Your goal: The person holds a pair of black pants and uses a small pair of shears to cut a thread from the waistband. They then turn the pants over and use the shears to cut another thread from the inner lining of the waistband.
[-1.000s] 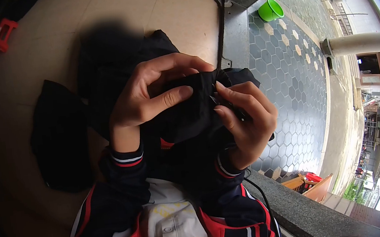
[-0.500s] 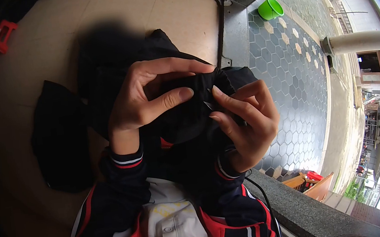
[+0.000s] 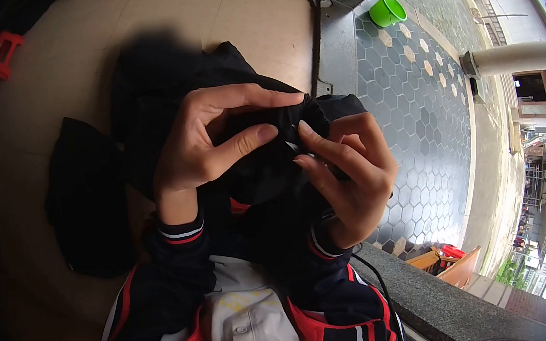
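Black cloth (image 3: 256, 172) with a gathered edge lies bunched over my lap and between my hands. My left hand (image 3: 199, 145) grips it, index finger stretched along the top edge and thumb pressing from below. At the gathered edge, my right hand (image 3: 357, 167) has thumb and index finger close together. A small shiny pointed thing (image 3: 292, 146) sticks out between those fingertips against the cloth; its kind is too small to tell. The other fingers of my right hand are curled in.
Another dark cloth piece (image 3: 87, 198) lies on the left. A red object (image 3: 1, 60) sits at the far left on the beige floor (image 3: 201, 10). A stone ledge (image 3: 437, 307) runs on the right; beyond are hexagonal tiles (image 3: 410, 134) with a green bucket (image 3: 387, 10).
My right hand has shifted slightly left and up along the cloth, and the shiny pointed thing with it. The left hand stays nearly in place.
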Demonstrator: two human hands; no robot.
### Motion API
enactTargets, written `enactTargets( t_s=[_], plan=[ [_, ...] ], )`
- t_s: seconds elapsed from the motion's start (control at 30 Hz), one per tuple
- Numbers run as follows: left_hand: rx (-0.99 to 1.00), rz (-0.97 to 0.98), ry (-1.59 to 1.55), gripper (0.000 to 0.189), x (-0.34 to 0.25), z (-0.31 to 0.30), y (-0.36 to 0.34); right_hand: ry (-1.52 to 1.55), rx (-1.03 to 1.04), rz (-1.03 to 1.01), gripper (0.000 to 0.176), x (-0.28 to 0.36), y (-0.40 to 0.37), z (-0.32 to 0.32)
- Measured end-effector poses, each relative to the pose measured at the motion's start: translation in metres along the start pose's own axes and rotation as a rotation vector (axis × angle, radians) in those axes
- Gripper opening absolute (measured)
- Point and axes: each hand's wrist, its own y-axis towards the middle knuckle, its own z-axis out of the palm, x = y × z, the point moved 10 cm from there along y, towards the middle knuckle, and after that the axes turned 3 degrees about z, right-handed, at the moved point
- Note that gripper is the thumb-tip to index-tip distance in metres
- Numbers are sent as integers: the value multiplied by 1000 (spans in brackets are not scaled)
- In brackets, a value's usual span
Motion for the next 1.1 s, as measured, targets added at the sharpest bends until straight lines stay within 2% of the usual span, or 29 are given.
enactTargets(
  t_s=[0.27, 0.57, 0.63, 0.77, 0.93, 1.1],
  plan=[
    [12, -6, -29, 33, 5, 3, 1, 43, -38, -28, 34, 1, 1, -2],
    [5, -2, -36, 33, 5, 1, 2, 56, -32, 96, 35, -11, 3, -1],
    [33, 6, -14, 34, 4, 3, 2, 137, -57, 137, 34, -15, 3, -2],
    [32, -5, -19, 34, 4, 3, 3, 128, -71, 133, 33, -15, 1, -3],
    [113, -71, -133, 31, 14, 4, 2, -55, -68, 30, 36, -2, 2, -4],
    [96, -83, -358, 35, 21, 7, 2, -7, -172, -78, 43, 5, 1, -5]
  ],
)
